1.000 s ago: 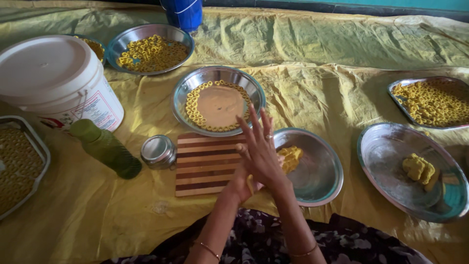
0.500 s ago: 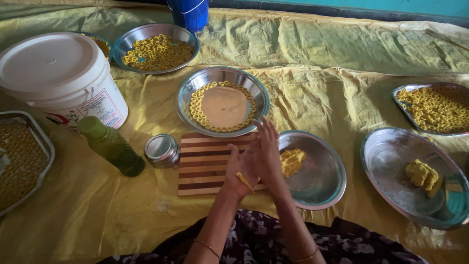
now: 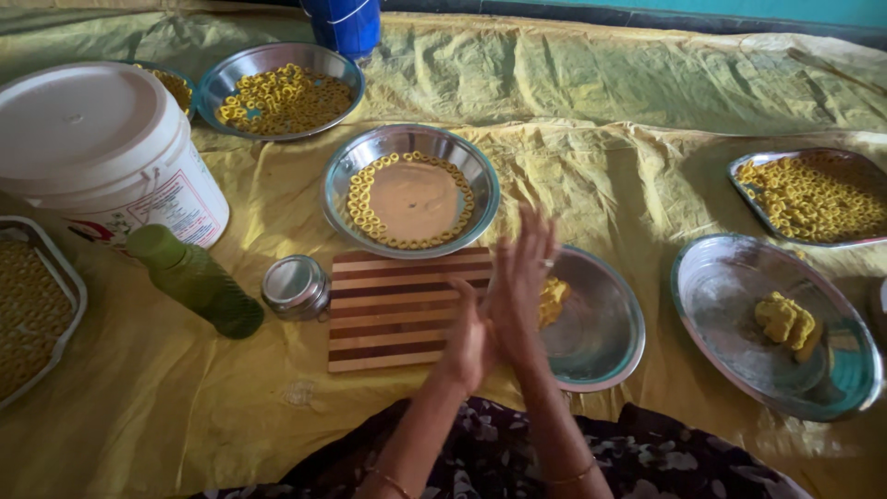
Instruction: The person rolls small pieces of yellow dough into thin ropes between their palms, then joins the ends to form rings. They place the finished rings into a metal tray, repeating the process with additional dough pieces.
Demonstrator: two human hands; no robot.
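Dough hidden between palms (image 3: pixel 504 314), fingers pointing forward

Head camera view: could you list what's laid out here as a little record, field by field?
hands: left hand and right hand pressed palm to palm above the board's right edge; whether anything lies between them cannot be told
board: striped wooden board on the yellow sheet
centre bowl: steel bowl with dough rings lining its rim
dough: yellow lump in the steel plate to the right of the hands
left side: white lidded bucket, green bottle, small steel tin
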